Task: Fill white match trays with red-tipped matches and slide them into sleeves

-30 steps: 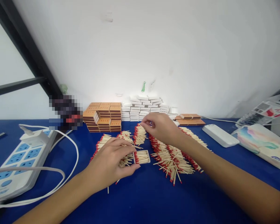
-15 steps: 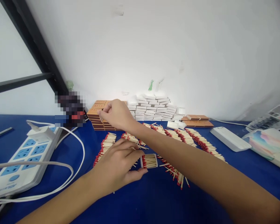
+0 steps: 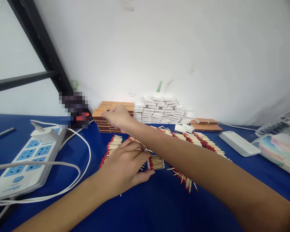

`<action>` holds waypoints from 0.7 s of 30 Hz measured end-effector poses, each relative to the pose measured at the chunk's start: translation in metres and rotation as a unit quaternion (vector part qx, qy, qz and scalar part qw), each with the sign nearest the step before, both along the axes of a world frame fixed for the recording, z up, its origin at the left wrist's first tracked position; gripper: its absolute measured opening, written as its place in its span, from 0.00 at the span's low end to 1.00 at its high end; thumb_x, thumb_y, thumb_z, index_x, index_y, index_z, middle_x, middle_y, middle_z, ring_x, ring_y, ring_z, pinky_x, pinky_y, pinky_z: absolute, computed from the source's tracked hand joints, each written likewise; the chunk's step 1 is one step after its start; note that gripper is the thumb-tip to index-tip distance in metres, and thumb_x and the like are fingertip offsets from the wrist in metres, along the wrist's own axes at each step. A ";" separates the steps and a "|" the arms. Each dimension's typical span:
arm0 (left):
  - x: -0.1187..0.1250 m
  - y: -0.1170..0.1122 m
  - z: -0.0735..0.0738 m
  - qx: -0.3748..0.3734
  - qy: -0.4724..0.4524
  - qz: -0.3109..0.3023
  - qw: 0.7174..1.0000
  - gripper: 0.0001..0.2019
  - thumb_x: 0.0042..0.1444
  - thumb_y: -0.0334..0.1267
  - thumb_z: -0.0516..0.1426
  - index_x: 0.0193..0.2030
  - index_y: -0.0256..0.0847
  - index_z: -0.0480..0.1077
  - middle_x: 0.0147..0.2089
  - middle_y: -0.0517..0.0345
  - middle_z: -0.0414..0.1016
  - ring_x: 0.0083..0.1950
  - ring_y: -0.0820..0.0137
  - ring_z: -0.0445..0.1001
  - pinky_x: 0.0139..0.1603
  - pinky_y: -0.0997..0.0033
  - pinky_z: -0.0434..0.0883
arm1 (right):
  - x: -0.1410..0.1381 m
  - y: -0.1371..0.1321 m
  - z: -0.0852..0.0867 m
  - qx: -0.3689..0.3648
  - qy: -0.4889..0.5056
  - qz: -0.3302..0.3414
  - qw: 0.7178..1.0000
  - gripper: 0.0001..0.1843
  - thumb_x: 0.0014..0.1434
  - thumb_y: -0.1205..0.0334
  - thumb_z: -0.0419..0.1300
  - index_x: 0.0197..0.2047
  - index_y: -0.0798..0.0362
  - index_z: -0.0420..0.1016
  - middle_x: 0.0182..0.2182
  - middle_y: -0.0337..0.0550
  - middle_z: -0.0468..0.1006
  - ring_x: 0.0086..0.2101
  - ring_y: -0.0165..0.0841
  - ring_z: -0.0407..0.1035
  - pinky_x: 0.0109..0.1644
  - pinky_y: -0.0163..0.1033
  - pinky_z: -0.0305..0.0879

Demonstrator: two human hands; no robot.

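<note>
My left hand has its thumb and fingers closed around the left end of a white matchbox tray. The tray lies open side up and is full of matches, their red heads to the left. My right hand reaches across to the stack of orange matchboxes at the back left. Its fingers pinch an orange matchbox at the near left corner, which juts out a little over those below. Rows of loose red-headed matches lie around both hands, partly hidden by my arms.
White trays are piled against the wall, beside a low stack of orange matchboxes. A white block-shaped device lies at the right. On the left are a power strip and looping white cables. More matches lie under my right forearm.
The corner matchbox under my right fingers now sticks out toward the left of the stack. My left hand keeps its hold on the filled tray. The view has shifted slightly.
</note>
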State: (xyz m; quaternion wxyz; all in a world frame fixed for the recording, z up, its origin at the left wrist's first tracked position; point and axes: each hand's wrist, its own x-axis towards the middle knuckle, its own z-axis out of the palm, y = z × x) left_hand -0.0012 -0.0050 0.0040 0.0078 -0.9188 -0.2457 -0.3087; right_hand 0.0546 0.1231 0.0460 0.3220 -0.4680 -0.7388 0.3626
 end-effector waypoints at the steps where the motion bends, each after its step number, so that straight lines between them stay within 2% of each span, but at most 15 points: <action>1: 0.000 0.000 -0.001 0.001 -0.004 0.002 1.000 0.12 0.64 0.42 0.63 0.48 0.36 0.78 0.44 0.46 0.82 0.48 0.57 0.80 0.51 0.53 0.78 | 0.002 -0.002 0.003 -0.015 0.019 -0.011 1.000 0.14 0.65 0.57 0.59 0.27 0.50 0.67 0.19 0.36 0.60 0.22 0.30 0.59 0.25 0.38 0.57; 3: -0.001 0.001 -0.002 0.005 -0.014 0.009 1.000 0.13 0.62 0.43 0.65 0.47 0.35 0.78 0.45 0.45 0.82 0.47 0.57 0.80 0.49 0.54 0.78 | 0.014 -0.010 0.014 -0.043 0.072 -0.036 0.996 0.14 0.64 0.57 0.61 0.27 0.51 0.68 0.19 0.35 0.62 0.22 0.28 0.58 0.26 0.38 0.57; 5: -0.001 0.002 -0.002 0.011 -0.025 0.023 0.999 0.14 0.60 0.42 0.67 0.48 0.35 0.79 0.46 0.45 0.81 0.46 0.58 0.80 0.49 0.54 0.77 | 0.038 -0.022 0.029 -0.023 0.112 -0.034 0.993 0.14 0.66 0.57 0.62 0.29 0.51 0.70 0.20 0.35 0.65 0.23 0.27 0.60 0.27 0.37 0.59; 7: -0.002 0.004 -0.002 0.015 -0.040 0.042 0.998 0.16 0.60 0.42 0.67 0.50 0.35 0.79 0.47 0.45 0.81 0.47 0.57 0.80 0.50 0.53 0.77 | 0.074 -0.038 0.041 0.019 0.127 -0.026 0.991 0.16 0.67 0.57 0.61 0.28 0.51 0.68 0.21 0.35 0.65 0.23 0.26 0.60 0.28 0.37 0.59; 9: -0.003 0.005 0.000 0.018 -0.058 0.067 0.996 0.16 0.60 0.43 0.67 0.51 0.36 0.79 0.46 0.46 0.81 0.48 0.57 0.80 0.50 0.51 0.77 | 0.118 -0.057 0.045 0.057 0.106 -0.051 0.991 0.19 0.69 0.55 0.60 0.27 0.51 0.66 0.20 0.36 0.66 0.22 0.27 0.60 0.27 0.37 0.57; 11: -0.004 0.006 0.001 0.016 -0.078 0.098 0.992 0.16 0.60 0.45 0.67 0.50 0.37 0.79 0.45 0.47 0.81 0.47 0.56 0.80 0.50 0.50 0.77 | 0.162 -0.075 0.037 0.107 0.065 -0.093 0.988 0.21 0.69 0.53 0.60 0.26 0.51 0.66 0.20 0.36 0.67 0.22 0.27 0.60 0.26 0.37 0.56; 13: -0.004 0.008 0.002 0.012 -0.094 0.128 0.987 0.15 0.59 0.45 0.68 0.49 0.39 0.79 0.44 0.49 0.82 0.45 0.57 0.80 0.49 0.51 0.77 | 0.197 -0.090 0.018 0.080 0.050 -0.114 0.989 0.22 0.69 0.48 0.60 0.27 0.50 0.66 0.19 0.35 0.66 0.20 0.26 0.58 0.23 0.36 0.54; 15: -0.004 0.009 0.002 0.004 -0.105 0.151 0.983 0.14 0.59 0.46 0.68 0.48 0.40 0.80 0.44 0.51 0.83 0.45 0.59 0.81 0.48 0.53 0.77 | 0.219 -0.101 -0.003 0.031 0.079 -0.108 0.991 0.21 0.69 0.45 0.60 0.29 0.50 0.68 0.19 0.34 0.67 0.20 0.27 0.59 0.22 0.35 0.54; 18: -0.002 0.011 0.002 -0.016 -0.124 0.173 0.977 0.14 0.59 0.47 0.68 0.47 0.42 0.80 0.43 0.55 0.84 0.45 0.61 0.82 0.49 0.56 0.77 | 0.226 -0.113 -0.026 -0.012 0.107 -0.088 0.990 0.23 0.68 0.42 0.60 0.30 0.49 0.67 0.20 0.33 0.68 0.20 0.26 0.61 0.23 0.34 0.57; 21: -0.002 0.012 0.002 -0.017 -0.131 0.180 0.975 0.14 0.59 0.47 0.68 0.48 0.43 0.79 0.43 0.58 0.85 0.45 0.64 0.82 0.50 0.60 0.77 | 0.217 -0.121 -0.033 -0.038 0.117 -0.051 0.991 0.24 0.67 0.39 0.60 0.30 0.50 0.67 0.21 0.33 0.69 0.20 0.26 0.62 0.23 0.34 0.59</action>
